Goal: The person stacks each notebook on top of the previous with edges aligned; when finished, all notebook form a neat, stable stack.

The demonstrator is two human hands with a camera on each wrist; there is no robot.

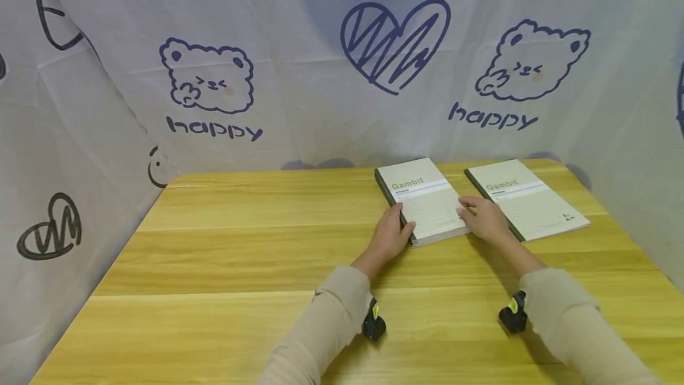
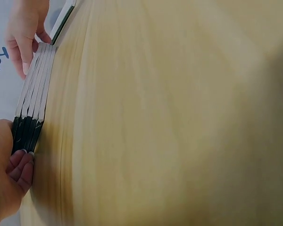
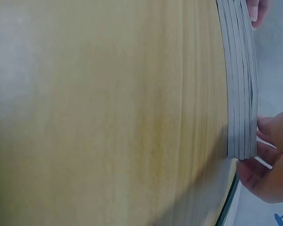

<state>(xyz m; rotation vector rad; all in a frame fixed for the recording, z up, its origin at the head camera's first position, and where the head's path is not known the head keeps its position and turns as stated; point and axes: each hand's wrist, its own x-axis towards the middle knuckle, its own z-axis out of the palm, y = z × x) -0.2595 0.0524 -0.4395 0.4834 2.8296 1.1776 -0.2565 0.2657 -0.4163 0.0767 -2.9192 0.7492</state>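
Note:
A stack of several cream "Gambit" notebooks point(image 1: 430, 207) with dark spines lies at the back right of the table. My left hand point(image 1: 389, 235) grips its spine side, fingers along the spine and thumb at the near left corner. In the left wrist view, curled fingertips point(image 2: 22, 165) press against the dark spines of the stack point(image 2: 35, 94). My right hand point(image 1: 485, 218) holds the opposite edge near the front right corner. The right wrist view shows that hand's thumb point(image 3: 269, 128) at the top cover and fingers by the page edges point(image 3: 240, 94).
Another Gambit notebook point(image 1: 534, 198) lies flat just right of the stack, partly behind my right hand. The wooden table point(image 1: 240, 254) stretches left and forward. A white printed cloth point(image 1: 299, 76) hangs close behind the table's back edge. Dark wrist devices point(image 1: 374, 321) sit under both sleeves.

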